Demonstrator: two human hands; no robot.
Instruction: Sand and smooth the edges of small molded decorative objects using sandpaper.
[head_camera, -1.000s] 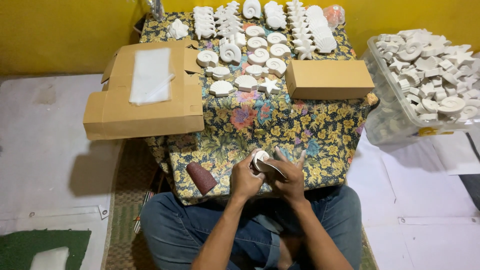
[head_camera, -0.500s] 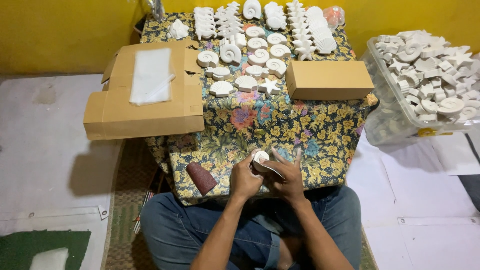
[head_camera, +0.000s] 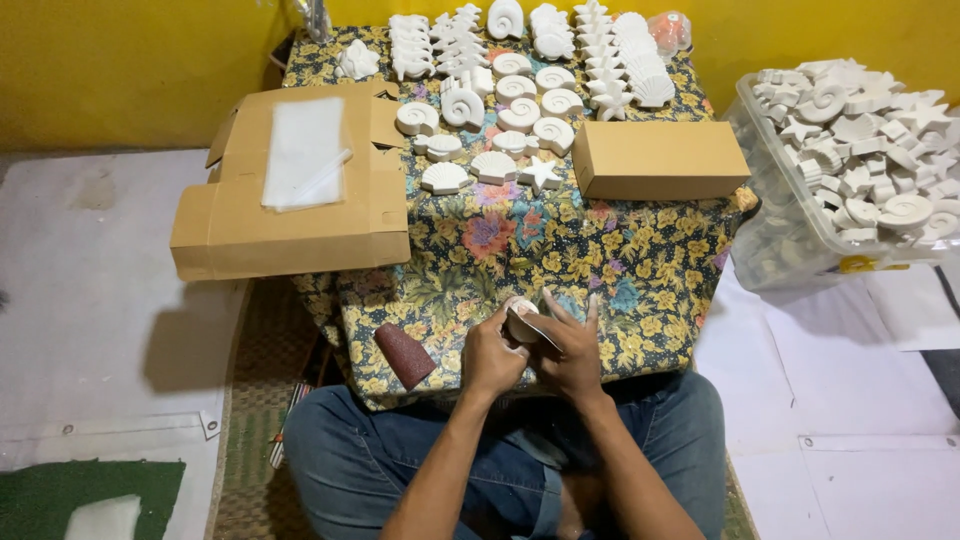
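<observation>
Both hands together at near table edge, over my lap: left hand (head_camera: 492, 357) clamps small white plaster piece (head_camera: 519, 318); right hand (head_camera: 572, 350) presses sandpaper sheet (head_camera: 541, 331) against it. Floral cloth (head_camera: 560, 250) beneath, sandpaper roll (head_camera: 404, 354) to left.

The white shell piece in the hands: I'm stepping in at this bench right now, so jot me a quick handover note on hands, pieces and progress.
Left hand: grips the small white shell piece over the front of the floral cloth table.
Right hand: presses a thin sheet, apparently sandpaper, against that piece.
A dark red sanding block lies at the table's front left.
Done: cannot tell how far this piece is smoothed. Rows of white shell and star pieces sit at the back.
Left: a clear bin of more pieces stands at the right; closed box and open box wait.
</observation>
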